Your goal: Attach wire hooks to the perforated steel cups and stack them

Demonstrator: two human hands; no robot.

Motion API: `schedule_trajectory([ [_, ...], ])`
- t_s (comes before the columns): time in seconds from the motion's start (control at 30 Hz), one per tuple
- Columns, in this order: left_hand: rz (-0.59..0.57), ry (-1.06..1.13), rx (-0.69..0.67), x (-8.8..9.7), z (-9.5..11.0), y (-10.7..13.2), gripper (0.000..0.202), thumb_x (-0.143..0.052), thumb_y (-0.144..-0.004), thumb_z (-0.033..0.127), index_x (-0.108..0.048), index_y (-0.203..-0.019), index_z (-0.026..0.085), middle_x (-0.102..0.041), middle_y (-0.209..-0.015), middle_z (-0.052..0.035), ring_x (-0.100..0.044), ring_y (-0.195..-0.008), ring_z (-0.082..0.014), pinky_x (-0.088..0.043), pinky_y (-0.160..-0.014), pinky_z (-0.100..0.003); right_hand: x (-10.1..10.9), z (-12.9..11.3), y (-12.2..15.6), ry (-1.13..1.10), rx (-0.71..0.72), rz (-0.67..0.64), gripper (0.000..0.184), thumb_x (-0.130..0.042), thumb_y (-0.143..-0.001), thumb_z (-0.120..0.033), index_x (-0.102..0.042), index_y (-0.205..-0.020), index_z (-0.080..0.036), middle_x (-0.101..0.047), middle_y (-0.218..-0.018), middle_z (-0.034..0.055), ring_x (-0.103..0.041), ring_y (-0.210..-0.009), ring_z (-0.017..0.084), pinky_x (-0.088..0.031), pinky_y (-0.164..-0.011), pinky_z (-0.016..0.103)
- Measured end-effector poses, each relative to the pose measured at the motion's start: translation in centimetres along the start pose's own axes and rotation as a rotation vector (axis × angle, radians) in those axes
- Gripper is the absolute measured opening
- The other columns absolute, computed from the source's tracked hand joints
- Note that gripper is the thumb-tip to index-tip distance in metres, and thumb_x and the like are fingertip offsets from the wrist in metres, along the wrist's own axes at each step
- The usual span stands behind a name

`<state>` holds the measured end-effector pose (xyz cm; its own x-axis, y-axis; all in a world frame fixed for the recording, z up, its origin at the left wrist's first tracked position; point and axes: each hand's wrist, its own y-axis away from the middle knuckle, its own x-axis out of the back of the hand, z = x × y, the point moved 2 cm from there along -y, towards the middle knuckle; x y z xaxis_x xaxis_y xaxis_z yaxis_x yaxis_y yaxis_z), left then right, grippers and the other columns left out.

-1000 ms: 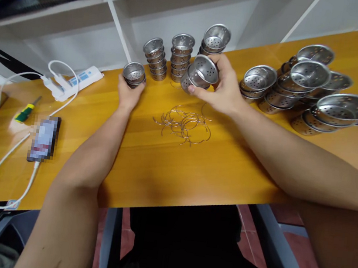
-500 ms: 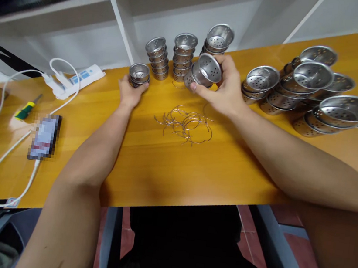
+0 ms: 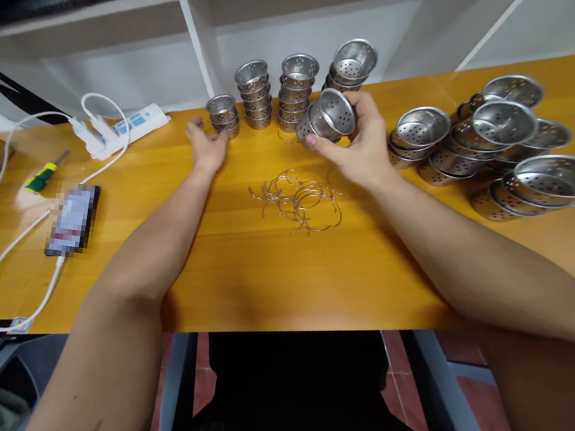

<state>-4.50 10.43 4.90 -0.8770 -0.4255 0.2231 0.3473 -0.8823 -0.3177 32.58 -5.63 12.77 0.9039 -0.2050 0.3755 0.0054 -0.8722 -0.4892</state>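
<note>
My right hand (image 3: pixel 365 141) grips a perforated metal cup (image 3: pixel 327 113), its mouth tipped toward the right. Just in front of the short stack of perforated cups (image 3: pixel 222 114) at the back left is my left hand (image 3: pixel 206 148), fingers apart and holding nothing. That stack stands upright on the table. Beside it rise two taller stacks, one cup stack (image 3: pixel 253 94) and another cup stack (image 3: pixel 295 89). Behind my right hand stands a stack of larger cups (image 3: pixel 354 62). Between my forearms lies a loose heap of thin wire rings (image 3: pixel 300 199).
More stacked perforated cups (image 3: pixel 489 132) crowd the right side of the wooden table (image 3: pixel 279 278). To the left are a white power strip (image 3: pixel 134 130) with cables, a green-yellow screwdriver (image 3: pixel 42 176) and a phone (image 3: pixel 72 219). A white shelf (image 3: pixel 313 17) runs along the back.
My left hand has let go of the short cup stack and drawn back slightly, down and left. The stack now stands on the table. My right hand has stayed nearly still with its cup.
</note>
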Motion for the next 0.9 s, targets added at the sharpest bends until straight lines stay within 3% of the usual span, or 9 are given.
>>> schedule_trajectory([
  [0.1, 0.017, 0.005, -0.084, -0.1, 0.5, 0.4, 0.07, -0.1, -0.096, 0.013, -0.054, -0.146, 0.029, -0.056, -0.181, -0.0198, -0.075, -0.154, -0.0336, -0.062, -0.151, -0.061, 0.2, -0.1, 0.1, 0.035, -0.002, -0.014, 0.121, -0.106, -0.08, -0.106, -0.07, -0.173, -0.038, -0.081, -0.163, 0.0191, -0.071, -0.162, 0.058, -0.063, -0.14, 0.083],
  [0.2, -0.021, 0.017, -0.275, 0.1, 2.2, 1.6, 0.07, -0.104, -0.104, 0.056, -0.059, -0.152, 0.035, -0.059, -0.182, -0.0154, -0.069, -0.164, -0.0372, -0.065, -0.144, -0.061, 0.1, 0.5, 0.2, 0.072, 0.019, -0.036, 0.122, -0.103, -0.083, -0.109, -0.067, -0.176, -0.038, -0.08, -0.161, 0.0185, -0.072, -0.16, 0.057, -0.064, -0.139, 0.081],
  [0.27, -0.143, 0.085, -0.393, -0.1, 3.8, 3.4, 0.074, -0.09, -0.108, 0.089, -0.061, -0.154, 0.039, -0.066, -0.176, -0.0124, -0.076, -0.154, -0.0353, -0.07, -0.133, -0.058, 0.0, 1.2, 0.2, 0.069, 0.034, -0.073, 0.125, -0.1, -0.083, -0.113, -0.066, -0.176, -0.036, -0.079, -0.161, 0.0189, -0.072, -0.159, 0.056, -0.064, -0.139, 0.079],
  [0.33, -0.353, 0.179, -0.514, -0.8, 5.6, 6.0, 0.081, -0.074, -0.107, 0.107, -0.065, -0.15, 0.038, -0.075, -0.158, -0.011, -0.084, -0.129, -0.0324, -0.074, -0.121, -0.059, -0.4, 1.9, 0.3, 0.033, 0.041, -0.116, 0.13, -0.098, -0.079, -0.117, -0.067, -0.174, -0.034, -0.078, -0.16, 0.0189, -0.073, -0.157, 0.056, -0.064, -0.139, 0.08],
  [0.37, -0.456, 0.197, -0.566, -1.4, 6.4, 7.6, 0.085, -0.071, -0.107, 0.11, -0.065, -0.155, 0.039, -0.076, -0.159, -0.0106, -0.086, -0.129, -0.0329, -0.074, -0.122, -0.06, -0.7, 2.2, 0.4, 0.012, 0.041, -0.137, 0.132, -0.098, -0.077, -0.119, -0.068, -0.172, -0.034, -0.078, -0.16, 0.0189, -0.073, -0.157, 0.056, -0.064, -0.138, 0.079],
  [0.47, -0.664, 0.104, -0.731, -3.1, 7.9, 11.7, 0.115, -0.093, -0.093, 0.108, -0.058, -0.179, 0.04, -0.067, -0.182, -0.0129, -0.078, -0.163, -0.0439, -0.068, -0.141, -0.068, -1.9, 2.3, 1.2, -0.022, 0.034, -0.177, 0.133, -0.093, -0.075, -0.124, -0.07, -0.169, -0.033, -0.078, -0.157, 0.019, -0.074, -0.154, 0.055, -0.067, -0.134, 0.078],
  [0.57, -0.673, 0.061, -0.745, -4.3, 7.4, 13.3, 0.123, -0.104, -0.091, 0.098, -0.054, -0.185, 0.036, -0.065, -0.187, -0.0166, -0.066, -0.181, -0.0494, -0.057, -0.155, -0.07, -3.2, 1.4, 2.2, -0.052, 0.01, -0.21, 0.128, -0.089, -0.079, -0.126, -0.072, -0.164, -0.031, -0.081, -0.152, 0.0185, -0.078, -0.146, 0.052, -0.069, -0.132, 0.078],
  [0.77, -0.738, 0.077, -0.63, -4.9, 5.8, 12.8, 0.1, -0.099, -0.097, 0.097, -0.065, -0.165, 0.032, -0.082, -0.154, -0.0131, -0.085, -0.15, -0.0426, -0.068, -0.141, -0.07, -3.3, -1.4, 2.7, -0.018, 0.061, -0.181, 0.11, -0.101, -0.082, -0.11, -0.081, -0.159, -0.034, -0.082, -0.155, 0.0183, -0.074, -0.152, 0.055, -0.062, -0.14, 0.082],
  [0.9, -0.754, 0.132, -0.639, -4.9, 6.5, 12.9, 0.098, -0.099, -0.096, 0.099, -0.068, -0.162, 0.034, -0.083, -0.152, -0.0118, -0.087, -0.145, -0.0407, -0.071, -0.137, -0.07, -2.1, -2.1, 2.1, 0.02, 0.124, -0.211, 0.107, -0.101, -0.086, -0.106, -0.081, -0.164, -0.035, -0.079, -0.159, 0.0176, -0.068, -0.163, 0.057, -0.055, -0.146, 0.084],
])
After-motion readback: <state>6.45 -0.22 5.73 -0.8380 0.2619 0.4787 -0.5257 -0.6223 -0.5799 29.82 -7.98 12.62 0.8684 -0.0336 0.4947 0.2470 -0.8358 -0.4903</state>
